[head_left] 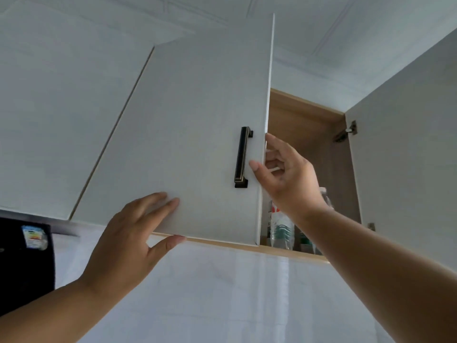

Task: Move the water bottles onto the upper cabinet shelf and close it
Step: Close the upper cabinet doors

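Observation:
The upper cabinet's left door point(193, 134), white with a black handle point(242, 157), stands partly open. My left hand point(133, 238) presses its straight fingers flat on the door's lower front, thumb under the bottom edge. My right hand point(286, 174) holds the door's free edge, thumb on the front and fingers curled behind it. Inside the wooden cabinet point(309, 134), clear water bottles point(282, 229) stand on the shelf, partly hidden by my right forearm. The right door point(405, 149) is swung wide open.
A dark appliance with a sticker point(27, 256) sits low at the left. White tiled wall point(222, 293) runs below the cabinet. A closed white cabinet front point(61, 107) lies to the left, ceiling above.

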